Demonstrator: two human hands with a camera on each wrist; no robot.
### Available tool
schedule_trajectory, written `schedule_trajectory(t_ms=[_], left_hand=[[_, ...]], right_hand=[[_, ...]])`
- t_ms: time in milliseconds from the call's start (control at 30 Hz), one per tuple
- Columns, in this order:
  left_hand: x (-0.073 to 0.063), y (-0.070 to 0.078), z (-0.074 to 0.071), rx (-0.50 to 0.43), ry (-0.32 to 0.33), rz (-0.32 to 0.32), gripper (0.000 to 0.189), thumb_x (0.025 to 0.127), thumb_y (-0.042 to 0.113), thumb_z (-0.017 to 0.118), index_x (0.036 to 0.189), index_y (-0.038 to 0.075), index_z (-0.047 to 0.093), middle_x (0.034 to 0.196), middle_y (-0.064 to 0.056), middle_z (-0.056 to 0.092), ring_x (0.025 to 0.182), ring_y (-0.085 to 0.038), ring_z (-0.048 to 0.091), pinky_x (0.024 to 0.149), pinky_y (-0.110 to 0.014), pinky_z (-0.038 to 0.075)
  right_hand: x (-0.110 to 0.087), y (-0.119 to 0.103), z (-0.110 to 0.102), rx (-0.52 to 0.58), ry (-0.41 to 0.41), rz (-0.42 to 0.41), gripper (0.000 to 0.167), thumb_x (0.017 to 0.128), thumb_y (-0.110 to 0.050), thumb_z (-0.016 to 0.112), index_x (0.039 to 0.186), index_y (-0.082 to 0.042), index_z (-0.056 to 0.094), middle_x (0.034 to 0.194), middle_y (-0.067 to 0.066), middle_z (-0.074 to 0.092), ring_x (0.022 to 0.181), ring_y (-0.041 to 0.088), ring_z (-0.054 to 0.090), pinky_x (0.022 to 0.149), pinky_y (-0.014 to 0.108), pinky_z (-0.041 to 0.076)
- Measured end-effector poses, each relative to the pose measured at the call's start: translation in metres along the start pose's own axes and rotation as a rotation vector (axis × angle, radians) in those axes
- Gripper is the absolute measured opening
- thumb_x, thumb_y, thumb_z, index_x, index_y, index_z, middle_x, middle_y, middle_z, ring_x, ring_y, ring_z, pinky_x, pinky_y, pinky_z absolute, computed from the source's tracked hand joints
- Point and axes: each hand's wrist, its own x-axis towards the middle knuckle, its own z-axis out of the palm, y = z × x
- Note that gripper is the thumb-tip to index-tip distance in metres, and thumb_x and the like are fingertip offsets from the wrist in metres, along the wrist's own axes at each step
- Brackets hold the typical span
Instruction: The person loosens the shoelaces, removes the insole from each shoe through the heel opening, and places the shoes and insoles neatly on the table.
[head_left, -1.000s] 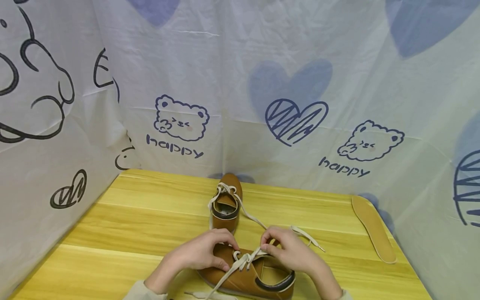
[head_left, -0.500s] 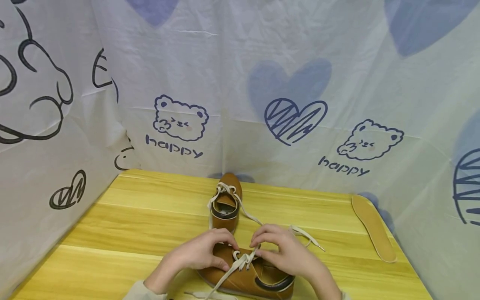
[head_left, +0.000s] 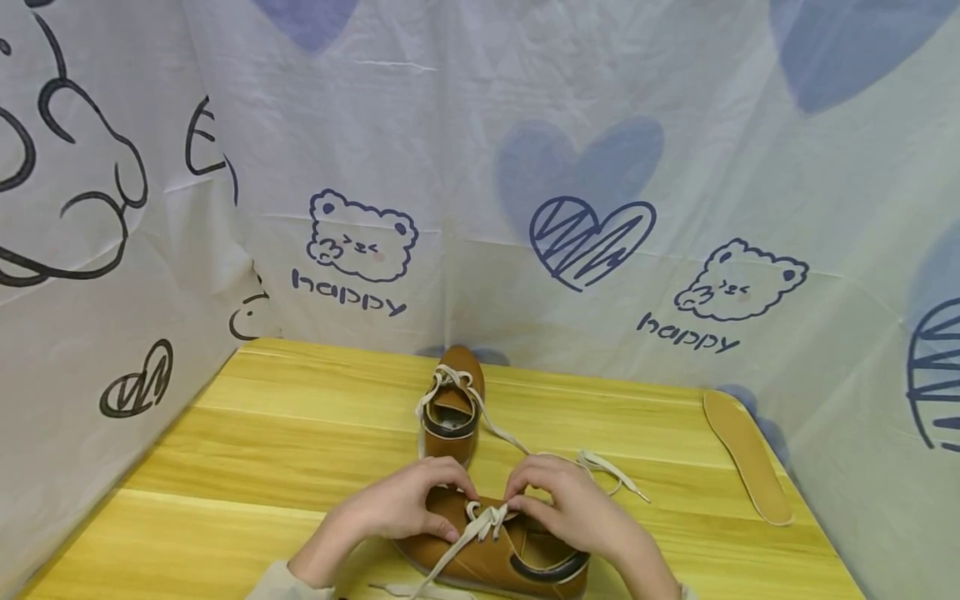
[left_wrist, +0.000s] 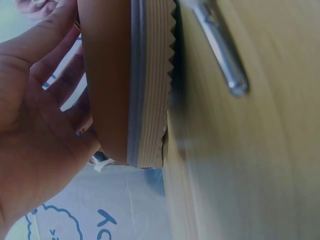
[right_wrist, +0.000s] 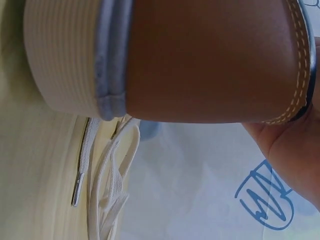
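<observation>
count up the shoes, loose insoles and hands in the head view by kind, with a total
Shoes: 2, the near shoe and the far shoe
Loose insoles: 1, the tan insole
Hands: 2, the left hand and the right hand
Total: 5

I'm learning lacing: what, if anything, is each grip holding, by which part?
The left grip holds the near shoe across its front; the right grip seems to pinch its lace near the opening.
</observation>
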Motion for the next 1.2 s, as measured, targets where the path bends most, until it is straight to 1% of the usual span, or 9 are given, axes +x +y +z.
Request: schedule_trajectory(t_ms=[133,300,400,533,700,767,967,1067,1200], left_hand=[[0.0,0.0,0.0,0.003,0.0,0.006,0.036,0.084,0.028,0.088,0.116,0.026,0.071,0.117,0.016,0.064,0.113,-0.006,0.057,0.103,-0.032,0.048],[0.0,0.0,0.0,0.007,0.002,0.004,0.037,0.083,0.028,0.088,0.116,0.026,0.072,0.117,0.016,0.064,0.114,-0.006,0.057,0.104,-0.033,0.048],[0.0,0.001,0.0,0.012,0.004,0.0,0.037,0.083,0.029,0.088,0.116,0.027,0.072,0.117,0.017,0.064,0.114,-0.006,0.057,0.104,-0.033,0.047],[0.0,0.002,0.0,0.013,0.005,-0.003,0.037,0.083,0.028,0.088,0.116,0.026,0.072,0.116,0.017,0.064,0.115,-0.007,0.057,0.105,-0.034,0.047],[0.0,0.002,0.001,0.001,0.003,0.0,0.037,0.083,0.027,0.088,0.116,0.025,0.072,0.117,0.016,0.064,0.115,-0.007,0.057,0.105,-0.033,0.048],[0.0,0.001,0.001,-0.004,0.003,0.005,0.037,0.083,0.028,0.088,0.116,0.025,0.072,0.117,0.015,0.065,0.114,-0.007,0.057,0.104,-0.033,0.048],[0.0,0.001,0.001,-0.011,0.004,0.007,0.037,0.083,0.029,0.088,0.116,0.025,0.072,0.117,0.015,0.065,0.114,-0.007,0.057,0.104,-0.033,0.048],[0.0,0.0,0.001,-0.007,0.005,0.008,0.037,0.083,0.029,0.088,0.116,0.025,0.072,0.117,0.015,0.065,0.114,-0.007,0.057,0.104,-0.033,0.048],[0.0,0.0,0.001,-0.004,0.005,0.013,0.037,0.083,0.029,0.088,0.116,0.025,0.072,0.117,0.015,0.065,0.114,-0.006,0.057,0.104,-0.033,0.048]], right_hand=[[0.0,0.001,-0.001,0.022,0.008,0.015,0.007,0.099,-0.017,0.071,0.1,-0.024,0.07,0.103,-0.014,0.069,0.098,0.004,0.065,0.087,0.033,0.058],[-0.001,0.005,-0.004,0.092,0.034,0.041,0.008,0.101,-0.016,0.068,0.102,-0.024,0.068,0.103,-0.01,0.069,0.097,0.006,0.064,0.084,0.034,0.058],[-0.002,0.009,-0.006,0.12,0.059,0.077,0.009,0.102,-0.017,0.067,0.103,-0.026,0.068,0.104,-0.009,0.069,0.096,0.007,0.064,0.081,0.031,0.056],[-0.004,0.015,-0.008,0.129,0.075,0.133,0.009,0.102,-0.018,0.068,0.102,-0.027,0.069,0.104,-0.009,0.07,0.096,0.006,0.065,0.081,0.029,0.057],[-0.006,0.025,-0.007,0.114,0.085,0.167,0.006,0.102,-0.014,0.067,0.101,-0.019,0.07,0.104,-0.009,0.07,0.095,0.007,0.065,0.082,0.028,0.058],[-0.007,0.028,-0.006,0.11,0.084,0.182,0.006,0.102,-0.013,0.066,0.101,-0.017,0.07,0.103,-0.008,0.069,0.095,0.008,0.065,0.082,0.028,0.058],[-0.009,0.03,-0.006,0.126,0.027,0.252,0.008,0.104,-0.018,0.064,0.1,-0.022,0.069,0.104,-0.011,0.067,0.096,0.009,0.064,0.083,0.028,0.057],[-0.009,0.03,-0.006,0.136,0.026,0.257,0.007,0.104,-0.019,0.065,0.101,-0.021,0.07,0.104,-0.011,0.067,0.096,0.009,0.065,0.083,0.03,0.057],[-0.008,0.029,-0.006,0.142,0.088,0.227,0.009,0.101,-0.014,0.068,0.105,-0.021,0.072,0.105,-0.01,0.069,0.096,0.008,0.066,0.083,0.031,0.059]])
